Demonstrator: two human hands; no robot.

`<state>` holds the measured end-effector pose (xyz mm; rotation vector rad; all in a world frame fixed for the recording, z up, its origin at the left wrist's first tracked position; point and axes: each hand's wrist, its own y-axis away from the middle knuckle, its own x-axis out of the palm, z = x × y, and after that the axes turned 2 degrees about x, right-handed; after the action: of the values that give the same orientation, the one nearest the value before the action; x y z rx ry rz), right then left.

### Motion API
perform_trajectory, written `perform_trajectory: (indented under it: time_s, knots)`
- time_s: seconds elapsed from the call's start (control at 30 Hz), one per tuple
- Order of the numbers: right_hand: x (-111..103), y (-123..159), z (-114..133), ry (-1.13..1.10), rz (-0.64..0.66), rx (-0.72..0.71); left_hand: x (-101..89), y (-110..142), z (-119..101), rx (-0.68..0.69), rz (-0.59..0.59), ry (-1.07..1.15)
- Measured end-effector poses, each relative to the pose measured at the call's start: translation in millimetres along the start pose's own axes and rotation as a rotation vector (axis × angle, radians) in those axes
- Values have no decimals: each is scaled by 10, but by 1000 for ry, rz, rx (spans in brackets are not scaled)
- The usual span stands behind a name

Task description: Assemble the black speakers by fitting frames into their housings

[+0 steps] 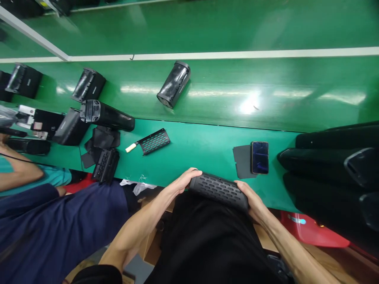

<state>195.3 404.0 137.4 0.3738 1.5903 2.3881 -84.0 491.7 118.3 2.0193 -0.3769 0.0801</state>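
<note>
Both my hands grip a black speaker housing [220,190] with rows of slots, held level near my body at the table's front edge. My left hand [187,178] closes on its left end, thumb along the top edge. Around the right end wraps my right hand [249,196]; the fingers underneath are hidden. Beyond my left hand, a loose black slotted grille panel [155,142] lies on the green table, touching a small tool with a pale handle [131,147]. Past my right hand, a phone [259,157] rests partly on a dark flat sheet [243,161].
A black speaker [174,84] stands on the green conveyor [225,88], with others [89,85] to the left. Another slotted housing [106,165] and dark sheets [103,138] lie left. Large black cases [328,157] crowd the right. A co-worker in dark blue [65,221] sits close left.
</note>
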Motion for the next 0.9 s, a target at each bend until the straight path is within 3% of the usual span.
perform_trajectory:
  time_s: [0.1,0.23,0.4,0.63,0.9]
  knots:
    - [25,-39,3,-5,-26,16,7,-15,40,-41,-26,-29]
    - [72,-44,92,-40,12,158,-40,4,1,-172,12,-53]
    - [95,-55,127,-72,79,221,-22,-20,-28,-133,5,57]
    - [43,-97,51,-60,69,187,39,-101,83,34,-96,41]
    - [17,-53,-65,-41,-24,-46,97,28,-8,137,-70,29]
